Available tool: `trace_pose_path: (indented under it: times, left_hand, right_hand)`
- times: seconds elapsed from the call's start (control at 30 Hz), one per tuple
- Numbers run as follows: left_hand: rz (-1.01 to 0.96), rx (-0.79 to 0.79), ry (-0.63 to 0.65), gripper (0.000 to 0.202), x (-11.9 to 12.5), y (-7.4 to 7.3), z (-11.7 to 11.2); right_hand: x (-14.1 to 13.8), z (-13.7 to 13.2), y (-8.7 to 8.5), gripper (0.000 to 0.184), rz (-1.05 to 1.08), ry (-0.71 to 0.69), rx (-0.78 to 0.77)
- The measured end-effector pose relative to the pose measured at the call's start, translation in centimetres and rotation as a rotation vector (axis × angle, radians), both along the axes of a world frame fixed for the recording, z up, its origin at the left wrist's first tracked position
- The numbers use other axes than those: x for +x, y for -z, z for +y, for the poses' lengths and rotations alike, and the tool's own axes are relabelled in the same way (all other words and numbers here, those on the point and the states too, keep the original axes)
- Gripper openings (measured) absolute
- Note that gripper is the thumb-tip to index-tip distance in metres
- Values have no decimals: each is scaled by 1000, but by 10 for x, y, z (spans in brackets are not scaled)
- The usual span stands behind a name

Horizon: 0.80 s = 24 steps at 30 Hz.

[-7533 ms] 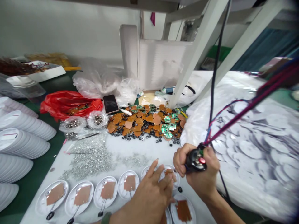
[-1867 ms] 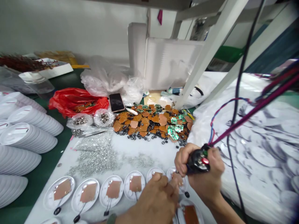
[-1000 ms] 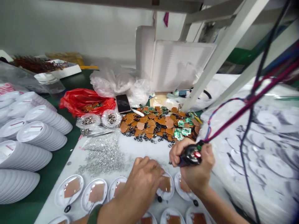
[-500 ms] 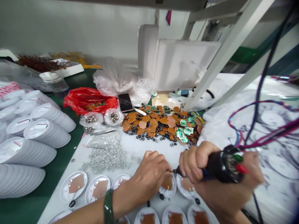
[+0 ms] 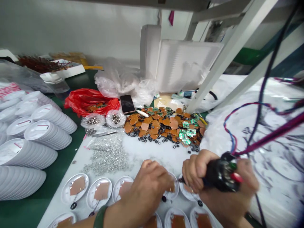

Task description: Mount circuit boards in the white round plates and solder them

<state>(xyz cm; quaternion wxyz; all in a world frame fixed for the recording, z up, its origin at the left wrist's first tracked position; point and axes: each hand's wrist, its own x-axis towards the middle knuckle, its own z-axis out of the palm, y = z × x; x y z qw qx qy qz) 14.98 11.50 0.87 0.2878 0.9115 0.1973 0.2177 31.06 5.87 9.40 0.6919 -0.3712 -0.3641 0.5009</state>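
Note:
My right hand is wrapped around a black electric screwdriver, its tip pointing left. Close to that tip, the bent fingers of my left hand are pressed together. Whatever they pinch is hidden. Both hands are over a white round cover, partly hidden, with a brown circuit board in it. More such covers lie in rows, including one at the left with a board and a black round part on a wire.
Loose small screws form a heap beyond the covers. Brown boards and black parts are piled behind. Stacked white covers stand left, near a red bag and a phone. Cables hang at the right by a metal post.
My left hand and forearm have shifted a little left and downward. My right hand has moved slightly left with the screwdriver, and its cable has swung along.

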Motion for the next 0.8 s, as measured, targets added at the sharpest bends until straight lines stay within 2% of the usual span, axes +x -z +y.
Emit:
trace_pose_path:
  times: [0.07, 0.17, 0.27, 0.37, 0.47, 0.63, 0.73, 0.8]
  left_hand:
    - [39, 146, 50, 6, -5, 8, -4]
    - [51, 348, 56, 6, -9, 22, -9]
    - [39, 410, 57, 5, -8, 31, -10]
    - [18, 382, 50, 7, -7, 31, -9]
    - [4, 268, 24, 10, -6, 24, -8]
    - [-8, 102, -45, 8, 3, 7, -6]
    - [-19, 55, -36, 12, 8, 3, -4]
    - [-43, -11, -48, 13, 9, 3, -4]
  right_hand:
    - [-1, 3, 7, 58, -6, 11, -17]
    - [-5, 8, 16, 58, -3, 0, -14]
    - [-7, 10, 20, 60, -23, -20, -4]
    - [-6, 8, 21, 61, -37, -35, -4]
    - [-2, 3, 18, 61, -37, -53, -18]
    - [-6, 1, -1, 58, -29, -26, -3]
    - [-11, 1, -11, 59, -9, -21, 5]
    - [-10, -1, -10, 63, 24, -19, 8]
